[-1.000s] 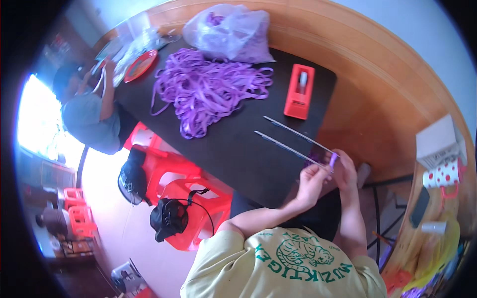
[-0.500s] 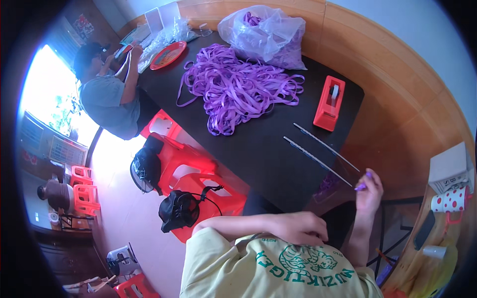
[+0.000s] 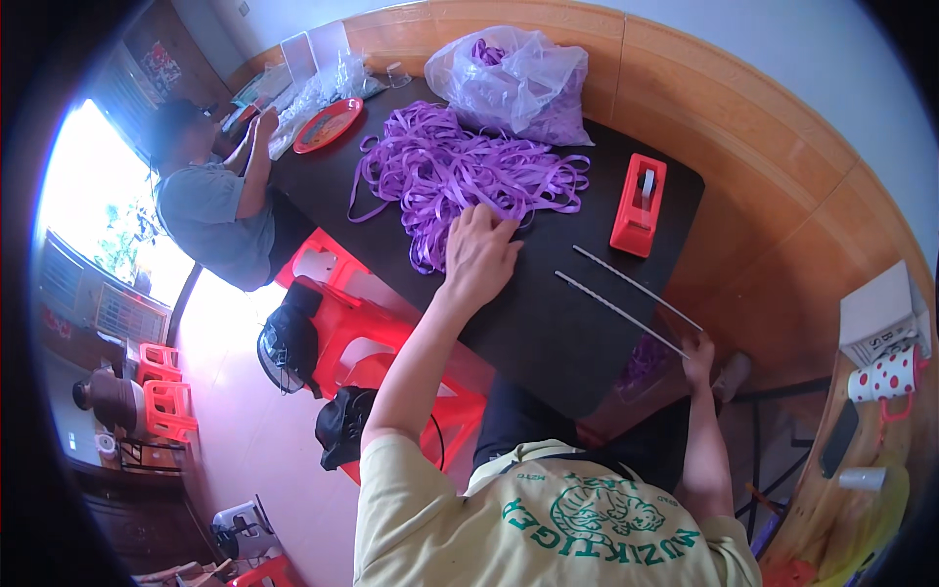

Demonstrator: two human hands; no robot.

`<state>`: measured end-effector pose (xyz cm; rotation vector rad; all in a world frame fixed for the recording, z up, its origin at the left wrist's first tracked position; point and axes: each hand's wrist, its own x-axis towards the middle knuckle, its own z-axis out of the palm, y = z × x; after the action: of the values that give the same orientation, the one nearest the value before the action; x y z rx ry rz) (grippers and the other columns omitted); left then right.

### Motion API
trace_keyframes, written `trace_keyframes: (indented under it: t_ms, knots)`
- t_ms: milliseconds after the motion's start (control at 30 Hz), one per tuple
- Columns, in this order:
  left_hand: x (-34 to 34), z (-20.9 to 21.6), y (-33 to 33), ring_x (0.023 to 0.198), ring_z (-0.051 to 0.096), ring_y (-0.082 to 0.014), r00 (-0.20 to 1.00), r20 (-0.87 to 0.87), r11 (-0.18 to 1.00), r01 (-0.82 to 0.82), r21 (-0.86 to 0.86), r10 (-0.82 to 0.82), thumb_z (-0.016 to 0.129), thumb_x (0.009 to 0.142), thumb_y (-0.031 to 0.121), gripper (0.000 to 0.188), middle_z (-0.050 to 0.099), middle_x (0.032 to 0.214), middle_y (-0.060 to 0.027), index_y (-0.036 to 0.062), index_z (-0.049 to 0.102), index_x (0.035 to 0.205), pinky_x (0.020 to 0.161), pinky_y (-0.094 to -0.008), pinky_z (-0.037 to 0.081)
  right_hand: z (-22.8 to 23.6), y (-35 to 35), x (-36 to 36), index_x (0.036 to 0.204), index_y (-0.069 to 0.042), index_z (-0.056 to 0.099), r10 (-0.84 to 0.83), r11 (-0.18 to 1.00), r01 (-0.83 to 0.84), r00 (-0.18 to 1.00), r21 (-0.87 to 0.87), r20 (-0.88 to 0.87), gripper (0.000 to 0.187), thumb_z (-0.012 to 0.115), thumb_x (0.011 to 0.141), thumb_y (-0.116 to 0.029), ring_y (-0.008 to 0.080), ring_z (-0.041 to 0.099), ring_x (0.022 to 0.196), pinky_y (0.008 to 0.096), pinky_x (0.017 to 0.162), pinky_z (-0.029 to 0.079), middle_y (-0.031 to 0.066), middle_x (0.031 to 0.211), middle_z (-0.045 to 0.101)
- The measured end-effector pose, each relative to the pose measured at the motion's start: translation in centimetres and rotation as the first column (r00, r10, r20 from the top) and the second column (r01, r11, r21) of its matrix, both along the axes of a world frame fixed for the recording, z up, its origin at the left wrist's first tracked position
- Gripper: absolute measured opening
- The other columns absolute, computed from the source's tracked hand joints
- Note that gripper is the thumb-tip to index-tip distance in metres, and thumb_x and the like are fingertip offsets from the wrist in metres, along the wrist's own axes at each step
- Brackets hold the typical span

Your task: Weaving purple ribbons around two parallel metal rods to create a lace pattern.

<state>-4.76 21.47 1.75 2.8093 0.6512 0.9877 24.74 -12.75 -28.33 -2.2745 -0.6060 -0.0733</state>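
Note:
A large tangled heap of purple ribbon strips [image 3: 430, 166] lies on the dark table [image 3: 548, 333]. My left hand [image 3: 481, 252] reaches over the heap's near edge, back upward, fingers spread and fingertips touching the ribbons. Beyond the table's right edge is my right hand [image 3: 697, 357], close to the outer ends of two thin pale rods [image 3: 626, 318] that jut past the edge. Its fingers are too small and partly turned away to tell what they hold. Under those rods, below table level, more purple ribbon [image 3: 646, 360] shows.
A clear bag [image 3: 518, 88] of purple ribbon stands behind the heap, and a red tape dispenser [image 3: 638, 210] sits near the right edge. A red plate [image 3: 328, 125] lies far left, beside a seated person [image 3: 215, 201]. Red stools [image 3: 357, 308] carry black items along the left side.
My left hand has gone from in front of my shirt out to the ribbon heap. My right hand has moved lower and left; the purple piece seen in it before no longer shows.

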Motion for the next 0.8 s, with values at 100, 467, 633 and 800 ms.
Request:
trace_keyframes:
  t_ms: [100, 467, 633, 800]
  knots:
    - [1.1, -1.1, 1.0, 0.092, 0.049, -0.0287, 0.998, -0.061, 0.992, -0.001, 0.122, 0.008, 0.069, 0.069, 0.014, 0.011, 0.050, 0.092, -0.0126, 0.0050, 0.068, 0.076, 0.079, -0.0391, 0.039, 6.6, 1.0, -3.2, 0.109, 0.003, 0.060, 0.104, 0.940, 0.044, 0.908, 0.338, -0.406, 0.025, 0.060, 0.087, -0.010, 0.0115, 0.060, 0.073, 0.0260, 0.064, 0.049, 0.0071, 0.084, 0.064]
    - [2.1, 11.6, 8.8, 0.070, 0.061, -0.0122, 0.901, 0.376, 0.463, 0.434, -0.773, -0.217, 0.062, 0.082, 0.012, 0.014, 0.067, 0.078, -0.0061, 0.0016, 0.070, 0.087, 0.065, -0.0251, 0.047, 27.7, 0.6, -10.9, 0.114, -0.002, 0.059, 0.197, 0.795, -0.172, 0.980, 0.581, 0.021, 0.023, 0.055, 0.091, -0.004, 0.0091, 0.059, 0.076, 0.0194, 0.066, 0.045, 0.0061, 0.096, 0.065]
    - [1.2, 15.9, 10.7, 0.063, 0.060, -0.0111, 0.828, 0.546, 0.256, 0.560, -0.788, -0.132, 0.060, 0.087, 0.015, 0.016, 0.066, 0.079, -0.0066, 0.0017, 0.067, 0.093, 0.056, -0.0218, 0.045, 30.5, 2.0, -15.4, 0.111, 0.000, 0.059, 0.331, 0.772, -0.238, 0.942, 0.590, -0.053, 0.021, 0.056, 0.090, -0.004, 0.0098, 0.060, 0.075, 0.0206, 0.067, 0.046, 0.0068, 0.095, 0.065]
    - [0.9, 19.0, 5.3, 0.050, 0.053, -0.0071, 0.736, 0.493, 0.290, 0.652, -0.700, -0.464, 0.062, 0.087, 0.015, 0.016, 0.063, 0.068, -0.0051, 0.0002, 0.067, 0.090, 0.045, -0.0183, 0.038, 35.4, 4.6, -18.1, 0.112, 0.001, 0.058, 0.496, 0.725, -0.395, 0.868, 0.565, -0.029, 0.026, 0.058, 0.086, 0.002, 0.0115, 0.060, 0.087, 0.0210, 0.076, 0.046, 0.0075, 0.101, 0.064]
